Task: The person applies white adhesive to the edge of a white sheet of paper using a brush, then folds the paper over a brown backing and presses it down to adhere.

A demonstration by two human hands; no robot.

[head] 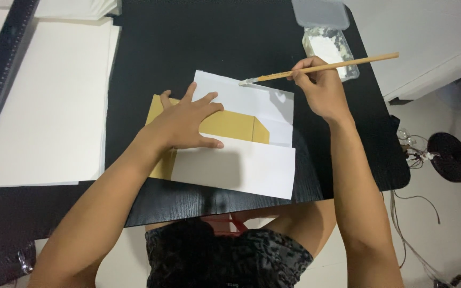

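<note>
My left hand lies flat, fingers spread, on a brown cardboard piece that rests on the black table. White paper wraps over the cardboard, with one flap folded over its near edge and another flap lying open beyond it. My right hand grips a long wooden brush, whose pale tip touches the far white flap near its upper edge.
A clear plastic tub of white paste stands at the table's far right, its lid behind it. A stack of large white sheets and a dark ruler lie at left. A fan base and cables sit on the floor, right.
</note>
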